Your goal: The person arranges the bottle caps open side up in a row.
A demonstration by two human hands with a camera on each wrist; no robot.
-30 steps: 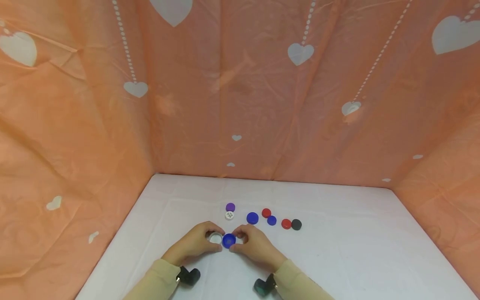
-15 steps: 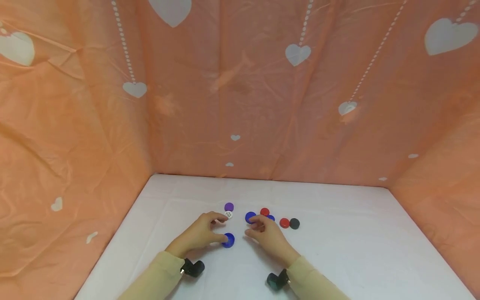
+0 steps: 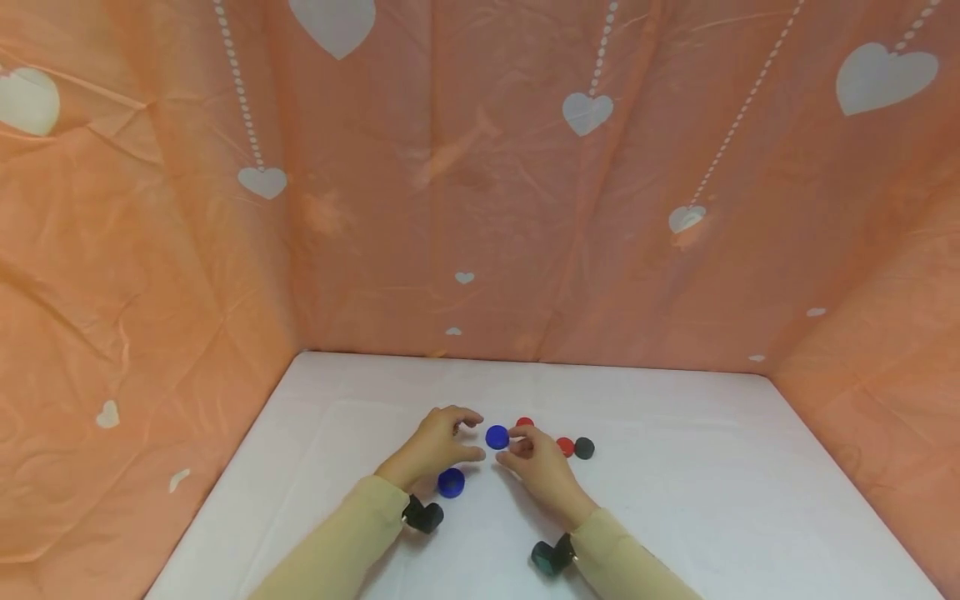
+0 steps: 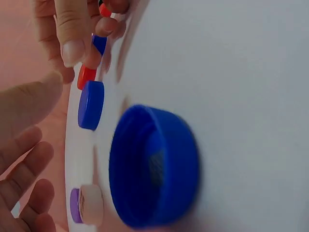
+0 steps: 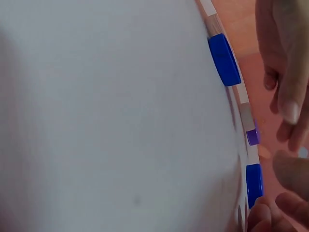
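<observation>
A blue bottle cap [image 3: 497, 437] lies on the white table between my two hands. On its left is my left hand [image 3: 435, 442], thumb and fingers spread apart with nothing between them. My right hand [image 3: 543, 471] hovers at the cap's right side, its fingers loosely bent and holding nothing visible. Closer to me, an upturned blue cap [image 3: 451, 482] sits below the left hand, its hollow side showing in the left wrist view. A white cap [image 4: 91, 205] and a purple cap [image 4: 75, 206] stand side by side there; the left hand hides them in the head view.
Beyond the right hand are a red cap [image 3: 525, 422], a second red cap [image 3: 565, 447] and a black cap [image 3: 584, 448]. Another blue cap [image 4: 99, 44] shows partly behind fingers in the left wrist view. An orange cloth [image 3: 420, 250] with hearts surrounds the table [image 3: 712, 492].
Both hands have left the nearer blue cap. The left hand moved forward and right; the right hand moved right and forward. A white ring seen beside that cap is no longer visible.
</observation>
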